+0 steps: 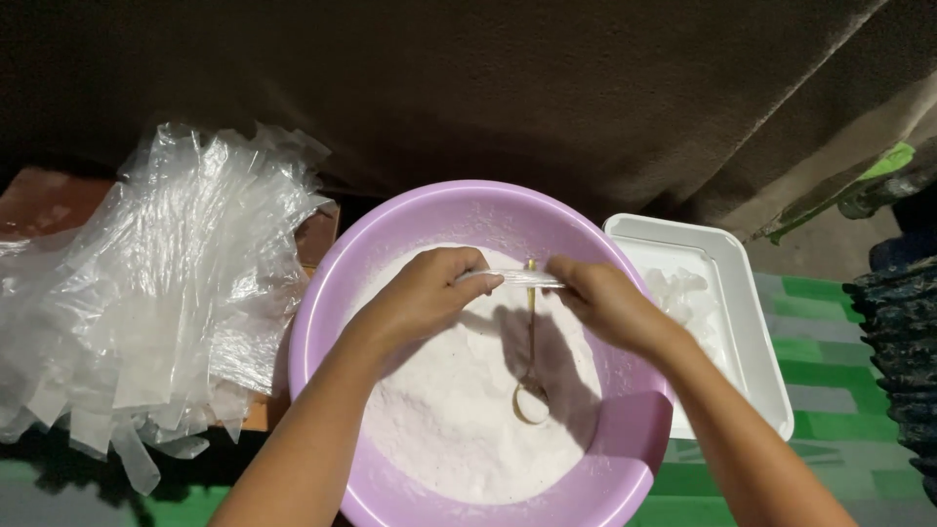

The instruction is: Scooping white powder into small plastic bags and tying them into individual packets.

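While a green striped mat (830,410) covers the floor under a dark wall, left hand (425,293) and right hand (610,303) pinch a narrow clear plastic sleeve (517,279) over the lilac round plastic basin (332,293) of white powder (459,410), spoon (531,390) inside; clear bag pile (146,293) left, white rectangular tray (742,293) right.

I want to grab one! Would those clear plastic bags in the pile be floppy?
Probably very floppy: the pile of thin clear plastic bags droops over its support's edge. They look light and crinkled, so likely slippery and easily scattered.

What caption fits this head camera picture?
Two hands, left hand and right hand, stretch a clear plastic strip over powder-filled purple basin.
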